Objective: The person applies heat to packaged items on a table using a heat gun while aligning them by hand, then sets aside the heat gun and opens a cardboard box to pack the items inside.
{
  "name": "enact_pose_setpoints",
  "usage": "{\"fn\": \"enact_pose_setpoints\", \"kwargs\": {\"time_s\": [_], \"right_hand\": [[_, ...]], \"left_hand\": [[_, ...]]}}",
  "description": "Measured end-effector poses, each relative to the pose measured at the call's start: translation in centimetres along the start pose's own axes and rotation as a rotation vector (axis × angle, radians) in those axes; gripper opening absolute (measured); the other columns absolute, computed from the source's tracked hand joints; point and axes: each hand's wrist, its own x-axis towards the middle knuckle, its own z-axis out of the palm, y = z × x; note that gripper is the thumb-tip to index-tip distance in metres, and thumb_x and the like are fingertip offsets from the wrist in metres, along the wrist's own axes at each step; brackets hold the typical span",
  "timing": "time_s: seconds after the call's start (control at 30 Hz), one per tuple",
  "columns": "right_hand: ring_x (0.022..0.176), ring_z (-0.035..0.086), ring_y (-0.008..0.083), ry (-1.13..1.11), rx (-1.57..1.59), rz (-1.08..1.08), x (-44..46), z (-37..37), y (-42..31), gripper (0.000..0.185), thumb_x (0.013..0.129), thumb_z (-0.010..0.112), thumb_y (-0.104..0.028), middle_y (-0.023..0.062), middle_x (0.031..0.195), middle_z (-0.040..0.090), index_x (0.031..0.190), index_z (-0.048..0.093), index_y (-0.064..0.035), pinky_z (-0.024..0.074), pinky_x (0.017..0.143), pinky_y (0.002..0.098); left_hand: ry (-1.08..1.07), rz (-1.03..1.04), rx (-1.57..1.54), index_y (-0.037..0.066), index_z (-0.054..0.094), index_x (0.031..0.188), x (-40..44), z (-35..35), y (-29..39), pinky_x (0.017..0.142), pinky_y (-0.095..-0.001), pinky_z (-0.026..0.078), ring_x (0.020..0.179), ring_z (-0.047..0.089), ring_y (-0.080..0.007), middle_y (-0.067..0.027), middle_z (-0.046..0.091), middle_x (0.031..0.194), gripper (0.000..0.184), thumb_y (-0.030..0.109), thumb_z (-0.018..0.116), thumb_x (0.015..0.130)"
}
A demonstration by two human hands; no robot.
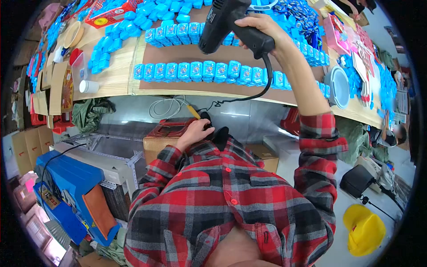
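My right hand [262, 29] is wrapped around the handle of a black heat gun [229, 22], held above the table. Its nozzle points down toward rows of small blue cases with printed fronts. The nearer row [195, 71] stands along the table's front edge, and a second row [178, 34] lies behind it. From the handle a black cord [267, 80] hangs past the edge. My left hand [195, 133] rests low by my lap, fingers stretched out and apart, close to a yellow-handled thing [193, 111] whose kind I cannot make out.
Loose blue cases [147, 15] are heaped at the back, beside a red basket [109, 15]. A white jar [89, 86] stands at left, a grey-blue basin [339, 86] at right. A blue machine [71, 187] is on my left; a yellow cap [364, 229] lies at lower right.
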Motion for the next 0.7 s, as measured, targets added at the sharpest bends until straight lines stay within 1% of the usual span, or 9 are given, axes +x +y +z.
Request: {"fn": "enact_pose_setpoints", "kwargs": {"time_s": [0.07, 0.1, 0.17, 0.2, 0.33, 0.37, 0.5, 0.67, 0.7], "right_hand": [[0.057, 0.060, 0.0193, 0.034, -0.066, 0.016, 0.1, -1.0, -0.7, 0.032, 0.076, 0.063, -0.025, 0.0157, 0.078, 0.061, 0.090, 0.056, 0.0033, 0.0491, 0.048, 0.0253], [0.057, 0.060, 0.0191, 0.067, -0.129, 0.034, -0.3, -2.0, -1.1, 0.032, 0.076, 0.063, -0.025, 0.0157, 0.077, 0.061, 0.090, 0.057, 0.0032, 0.0488, 0.048, 0.0251], [0.057, 0.060, 0.0188, 0.136, -0.255, 0.072, -1.4, -4.2, -1.9, 0.033, 0.075, 0.064, -0.026, 0.0156, 0.077, 0.061, 0.090, 0.057, 0.0032, 0.0483, 0.047, 0.0249], [0.057, 0.060, 0.0188, 0.160, -0.269, 0.081, -1.9, -5.3, -2.1, 0.033, 0.075, 0.064, -0.026, 0.0156, 0.077, 0.061, 0.090, 0.057, 0.0032, 0.0483, 0.047, 0.0249], [0.057, 0.061, 0.0188, 0.353, -0.533, 0.206, -3.5, -9.2, -2.0, 0.033, 0.075, 0.064, -0.025, 0.0151, 0.076, 0.061, 0.090, 0.058, 0.0032, 0.0476, 0.046, 0.0248], [0.057, 0.061, 0.0188, 0.357, -0.537, 0.210, -3.7, -9.5, -2.0, 0.033, 0.075, 0.064, -0.025, 0.0151, 0.076, 0.061, 0.090, 0.058, 0.0032, 0.0476, 0.046, 0.0248], [0.058, 0.061, 0.0175, 0.327, -0.381, 0.275, -4.3, -10.5, -1.9, 0.036, 0.075, 0.064, -0.027, 0.0152, 0.078, 0.062, 0.091, 0.058, 0.0043, 0.0469, 0.045, 0.0235], [0.057, 0.060, 0.0158, 0.294, -0.201, 0.327, -3.9, -8.9, -2.5, 0.039, 0.076, 0.065, -0.029, 0.0149, 0.079, 0.063, 0.091, 0.059, 0.0060, 0.0471, 0.046, 0.0222], [0.056, 0.060, 0.0152, 0.310, -0.129, 0.302, -3.8, -8.4, -2.3, 0.040, 0.076, 0.065, -0.029, 0.0146, 0.079, 0.063, 0.092, 0.058, 0.0065, 0.0473, 0.046, 0.0215]], "left_hand": [[-0.047, -0.043, -0.018, -0.002, 0.059, 0.096, -0.3, -1.3, 0.9, 0.063, -0.0338, 0.045, 0.067, 0.056, -0.0262, -0.0135, 0.063, 0.083, 0.029, 0.024, 0.059, 0.081], [-0.068, -0.018, -0.030, -0.002, 0.059, 0.096, -0.5, -1.4, 0.6, 0.063, -0.0338, 0.045, 0.067, 0.056, -0.0262, -0.0135, 0.063, 0.083, 0.029, 0.024, 0.059, 0.081], [-0.031, -0.094, -0.066, -0.004, 0.060, 0.098, -0.8, -1.6, 0.0, 0.072, -0.0360, 0.047, 0.079, 0.060, -0.0326, -0.0169, 0.064, 0.091, 0.037, 0.029, 0.059, 0.081], [-0.048, -0.073, -0.076, -0.004, 0.060, 0.098, -0.6, -1.5, -0.2, 0.072, -0.0360, 0.047, 0.079, 0.060, -0.0326, -0.0169, 0.064, 0.091, 0.037, 0.029, 0.059, 0.081], [-0.085, -0.144, -0.104, -0.004, 0.060, 0.099, -0.3, -2.0, -0.1, 0.071, -0.0359, 0.047, 0.078, 0.060, -0.0320, -0.0172, 0.064, 0.091, 0.037, 0.029, 0.059, 0.081], [-0.090, -0.141, -0.108, -0.004, 0.060, 0.099, -0.1, -2.0, -0.2, 0.071, -0.0359, 0.047, 0.078, 0.060, -0.0320, -0.0172, 0.064, 0.091, 0.037, 0.029, 0.059, 0.081], [-0.138, -0.124, -0.097, -0.004, 0.060, 0.100, 0.9, -1.9, -0.4, 0.071, -0.0357, 0.048, 0.078, 0.060, -0.0322, -0.0173, 0.064, 0.091, 0.038, 0.029, 0.059, 0.081], [-0.150, -0.092, -0.096, -0.004, 0.060, 0.100, 1.3, -2.4, -0.1, 0.070, -0.0354, 0.048, 0.077, 0.060, -0.0321, -0.0167, 0.065, 0.091, 0.038, 0.029, 0.060, 0.081], [-0.167, -0.086, -0.075, -0.004, 0.060, 0.100, 1.4, -2.4, -0.1, 0.070, -0.0355, 0.048, 0.077, 0.060, -0.0320, -0.0168, 0.064, 0.091, 0.038, 0.029, 0.060, 0.081]]}}
